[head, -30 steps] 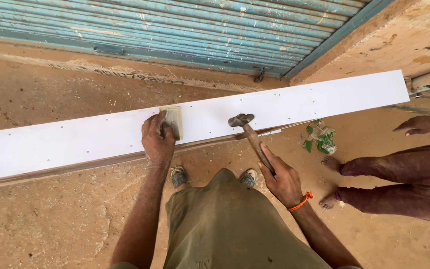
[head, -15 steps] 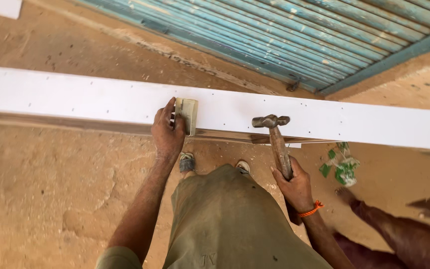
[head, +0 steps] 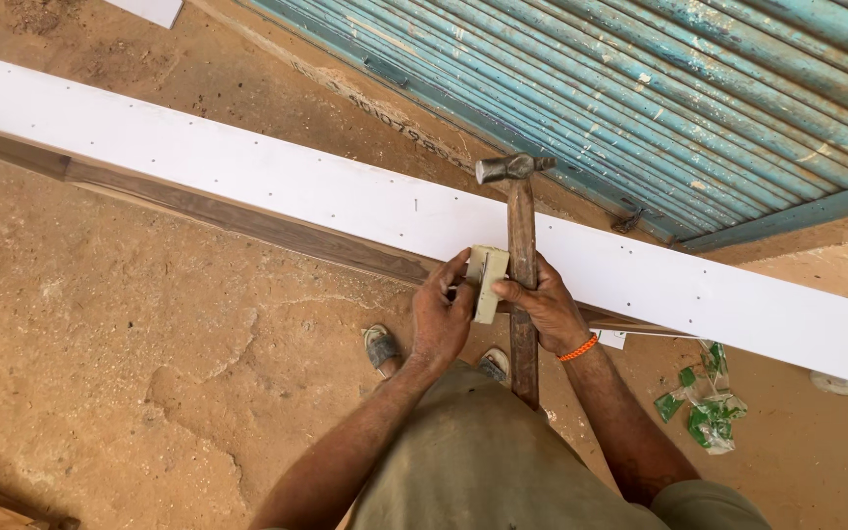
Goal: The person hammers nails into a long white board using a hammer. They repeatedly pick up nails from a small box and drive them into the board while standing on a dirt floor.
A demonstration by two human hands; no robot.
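My left hand and my right hand both pinch the small pale block against the near edge of the long white board, and my right fingers are also closed around the wooden handle of the hammer, whose steel head lies on the board. I think the smooth board could let the block slide, and the heavy hammer may tip from this shared grip. The ground is rough sandy earth, the blue shutter ribbed and worn.
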